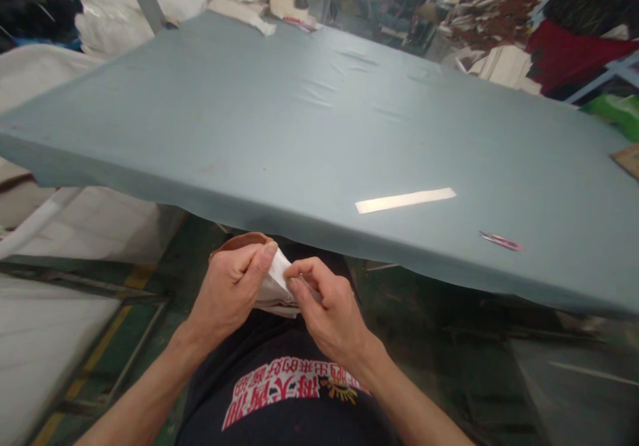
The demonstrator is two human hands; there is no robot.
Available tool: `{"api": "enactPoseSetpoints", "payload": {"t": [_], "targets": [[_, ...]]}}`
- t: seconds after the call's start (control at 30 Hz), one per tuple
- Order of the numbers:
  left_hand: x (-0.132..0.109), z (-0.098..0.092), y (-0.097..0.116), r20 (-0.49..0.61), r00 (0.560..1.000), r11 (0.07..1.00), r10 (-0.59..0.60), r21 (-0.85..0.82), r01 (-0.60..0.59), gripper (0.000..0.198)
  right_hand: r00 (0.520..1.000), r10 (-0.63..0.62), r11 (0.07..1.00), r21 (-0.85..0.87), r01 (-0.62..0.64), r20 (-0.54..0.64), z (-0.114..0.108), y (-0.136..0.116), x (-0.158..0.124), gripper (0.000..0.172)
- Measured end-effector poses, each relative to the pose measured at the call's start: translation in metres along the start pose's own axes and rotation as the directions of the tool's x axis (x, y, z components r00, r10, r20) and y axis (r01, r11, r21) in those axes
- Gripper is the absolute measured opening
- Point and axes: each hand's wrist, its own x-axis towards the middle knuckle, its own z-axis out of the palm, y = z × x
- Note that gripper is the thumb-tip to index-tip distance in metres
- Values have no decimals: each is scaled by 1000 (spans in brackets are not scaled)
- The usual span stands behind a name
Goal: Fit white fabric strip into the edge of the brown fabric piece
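Both of my hands are below the front edge of a big table covered in grey-blue cloth (309, 120). My left hand (232, 286) is closed on a folded white piece of fabric (277, 283), thumb on top. My right hand (327, 303) pinches the same white fabric from the right side. A brown curved piece (239, 239) shows just behind my left hand; I cannot tell whether it is joined to the white fabric. On the table lie a long white strip (405, 200) and a small pair of pink-handled snips (500, 241).
White bulk bags (34, 339) stand at the left beside a metal frame (114, 299). Piles of red, black and feather-like material (574, 40) fill the back right. A cardboard corner (626, 160) sits at the table's right edge. The floor is green.
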Motion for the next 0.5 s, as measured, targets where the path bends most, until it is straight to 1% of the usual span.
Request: {"api": "enactPoseSetpoints", "payload": {"t": [0.07, 0.1, 0.17, 0.23, 0.27, 0.3, 0.33, 0.4, 0.43, 0.47, 0.5], "targets": [[2, -2, 3, -54, 996, 996, 73, 64, -69, 46, 997, -41, 999, -11, 40, -68, 3, 6, -9, 16], [2, -5, 4, -62, 992, 992, 108, 75, -103, 45, 995, -37, 999, -1, 37, -97, 5, 10, -15, 16], [3, -12, 7, -38, 983, 981, 181, 79, -178, 45, 993, 7, 999, 40, -2, -121, 5, 19, -31, 17], [3, -21, 8, 11, 964, 960, 265, 93, -264, 45, 996, 51, 998, 38, -48, -78, -2, 26, -47, 23], [3, -25, 8, 39, 953, 947, 300, 105, -303, 45, 997, 59, 998, -12, -59, -48, -9, 28, -54, 25], [3, -30, 8, 68, 941, 934, 332, 118, -338, 45, 998, 48, 994, -97, -51, -33, -19, 28, -58, 26], [3, -33, 9, 93, 927, 919, 362, 131, -372, 44, 999, 25, 979, -200, -33, -45, -29, 27, -61, 25], [3, -39, 11, 143, 897, 885, 419, 157, -438, 43, 988, -61, 933, -360, 6, -142, -49, 20, -59, 23], [3, -40, 12, 173, 878, 866, 446, 168, -472, 43, 977, -113, 919, -394, 34, -179, -58, 13, -55, 23], [2, -41, 14, 207, 860, 848, 466, 174, -501, 43, 968, -164, 916, -394, 78, -190, -64, 5, -50, 24], [2, -41, 17, 245, 843, 833, 479, 176, -524, 44, 961, -218, 919, -367, 143, -171, -67, -5, -42, 26]]}}
